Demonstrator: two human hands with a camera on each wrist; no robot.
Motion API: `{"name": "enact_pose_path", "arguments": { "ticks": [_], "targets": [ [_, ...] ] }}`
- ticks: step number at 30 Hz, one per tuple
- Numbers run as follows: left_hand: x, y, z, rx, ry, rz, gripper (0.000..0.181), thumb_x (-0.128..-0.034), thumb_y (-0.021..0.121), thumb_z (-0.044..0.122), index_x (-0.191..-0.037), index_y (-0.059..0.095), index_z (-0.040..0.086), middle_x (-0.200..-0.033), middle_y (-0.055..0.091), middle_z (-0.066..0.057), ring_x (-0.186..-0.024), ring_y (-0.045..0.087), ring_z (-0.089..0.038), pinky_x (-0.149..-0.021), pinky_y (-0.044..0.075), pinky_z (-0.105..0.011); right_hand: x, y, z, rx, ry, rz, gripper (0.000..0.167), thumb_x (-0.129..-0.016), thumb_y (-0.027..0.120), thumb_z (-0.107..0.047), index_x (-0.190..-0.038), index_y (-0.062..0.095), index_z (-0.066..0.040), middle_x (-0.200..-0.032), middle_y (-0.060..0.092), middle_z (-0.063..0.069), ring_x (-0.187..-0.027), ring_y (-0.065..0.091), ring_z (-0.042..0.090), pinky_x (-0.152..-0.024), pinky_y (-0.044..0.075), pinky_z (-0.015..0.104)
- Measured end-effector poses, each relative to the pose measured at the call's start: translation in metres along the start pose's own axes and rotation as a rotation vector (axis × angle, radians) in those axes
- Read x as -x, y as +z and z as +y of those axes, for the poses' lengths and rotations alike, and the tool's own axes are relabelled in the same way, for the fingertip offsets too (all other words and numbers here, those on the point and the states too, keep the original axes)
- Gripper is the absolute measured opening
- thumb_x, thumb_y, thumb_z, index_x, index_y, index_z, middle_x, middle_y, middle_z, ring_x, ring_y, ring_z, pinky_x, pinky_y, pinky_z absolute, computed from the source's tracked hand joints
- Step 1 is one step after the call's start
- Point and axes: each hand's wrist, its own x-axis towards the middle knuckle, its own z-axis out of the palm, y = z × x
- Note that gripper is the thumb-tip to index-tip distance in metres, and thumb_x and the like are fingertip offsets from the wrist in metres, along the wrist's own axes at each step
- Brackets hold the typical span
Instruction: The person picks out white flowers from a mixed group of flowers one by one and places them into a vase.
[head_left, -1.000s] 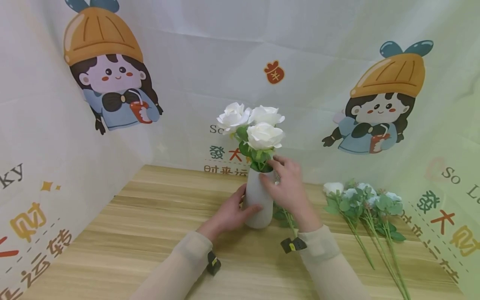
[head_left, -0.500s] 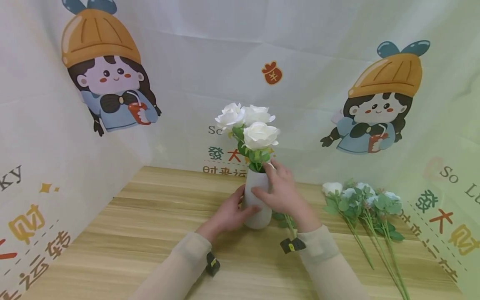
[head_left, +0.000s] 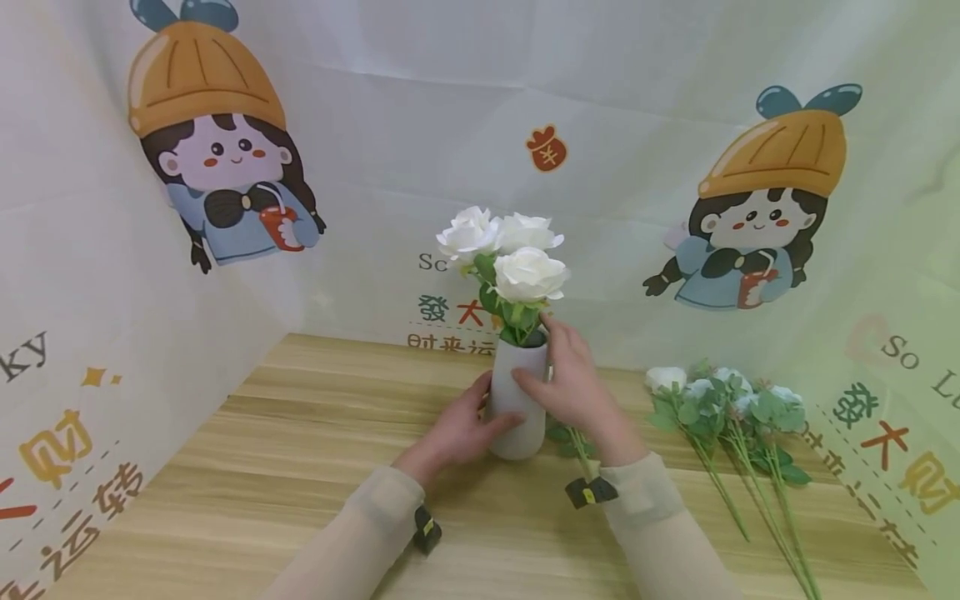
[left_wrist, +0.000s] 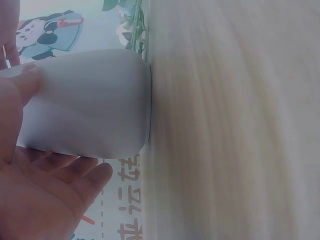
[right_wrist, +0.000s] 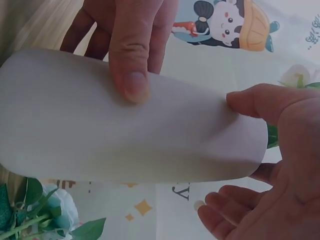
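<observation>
A pale grey vase stands upright on the wooden table, with three white roses in its mouth. My left hand grips its lower left side, thumb across the front. In the left wrist view the fingers of my left hand reach behind the vase. Near the rim, my right hand holds the right side, its thumb on the front. The right wrist view has that thumb touching the vase by its mouth, with the other fingers curled on the far side.
Several loose flower stems with white and pale blue blooms lie on the table to the right. Another leafy stem lies beside the vase, partly behind my right hand. A printed cloth encloses the back and sides.
My right fingers have come away from the stems at the rim to the vase's outer right side, and the thumb sits a little lower. My left hand keeps its grip.
</observation>
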Motion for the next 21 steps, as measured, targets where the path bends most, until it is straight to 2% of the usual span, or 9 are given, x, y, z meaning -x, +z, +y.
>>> {"name": "enact_pose_path", "arguments": {
  "ticks": [8,15,18,21],
  "targets": [
    [-0.002,0.001,0.002,-0.004,0.001,-0.004,0.088,-0.1049,0.073,0.048,-0.171,0.033,0.006,-0.166,0.049,-0.029,-0.151,0.053,-0.047,-0.124,0.049,-0.061,0.006,-0.003,0.01,-0.046,-0.036,-0.02,0.103,-0.1,0.077,-0.027,-0.174,0.011,0.001,-0.177,0.024,0.029,-0.164,0.028,0.049,-0.131,0.035,0.067],
    [-0.002,0.002,0.002,-0.005,-0.02,-0.019,0.091,-0.104,0.074,0.048,-0.172,0.031,0.007,-0.167,0.048,-0.028,-0.153,0.052,-0.047,-0.125,0.047,-0.063,0.013,-0.008,0.03,-0.097,-0.063,0.008,0.107,-0.089,0.068,-0.007,-0.174,0.002,0.001,-0.177,0.022,0.031,-0.162,0.027,0.051,-0.133,0.029,0.069],
    [-0.003,0.003,0.002,-0.004,-0.03,-0.021,0.091,-0.1037,0.075,0.048,-0.172,0.03,0.008,-0.168,0.048,-0.027,-0.154,0.051,-0.046,-0.126,0.046,-0.061,0.017,-0.014,0.046,-0.071,-0.044,0.033,0.104,-0.089,0.062,-0.002,-0.174,0.003,0.001,-0.176,0.022,0.031,-0.161,0.029,0.052,-0.131,0.032,0.07],
    [-0.002,0.003,0.003,0.002,-0.045,-0.022,0.092,-0.1035,0.075,0.049,-0.173,0.029,0.009,-0.169,0.046,-0.026,-0.155,0.05,-0.045,-0.128,0.045,-0.06,0.021,-0.023,0.068,0.01,-0.002,0.048,0.094,-0.091,0.058,-0.002,-0.172,0.01,0.005,-0.173,0.026,0.035,-0.158,0.032,0.055,-0.128,0.035,0.072]
  ]
}}
